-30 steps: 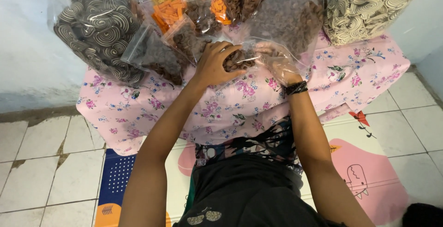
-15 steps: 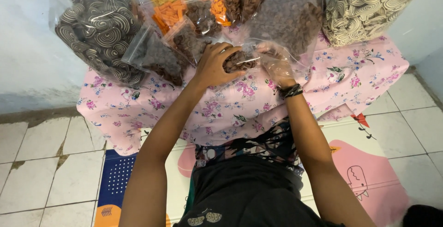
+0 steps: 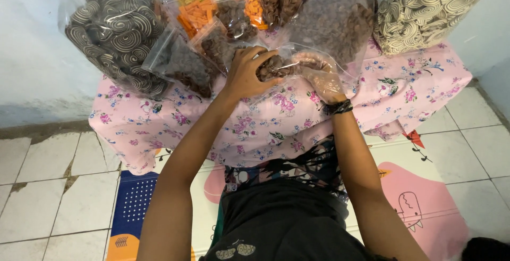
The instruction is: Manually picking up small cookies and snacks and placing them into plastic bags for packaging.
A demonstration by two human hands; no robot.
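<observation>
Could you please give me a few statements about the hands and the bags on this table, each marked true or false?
1. The right hand is inside a small clear plastic bag of dark brown snacks. True.
2. The left hand rests on the tiled floor. False: it grips the small bag over the pink floral tablecloth.
3. The large clear bag of dark spiral crackers lies on the table's left side. True.
4. The bag of orange stick snacks lies nearest the person. False: it lies at the far edge.
5. The right wrist wears a dark band. True.
</observation>
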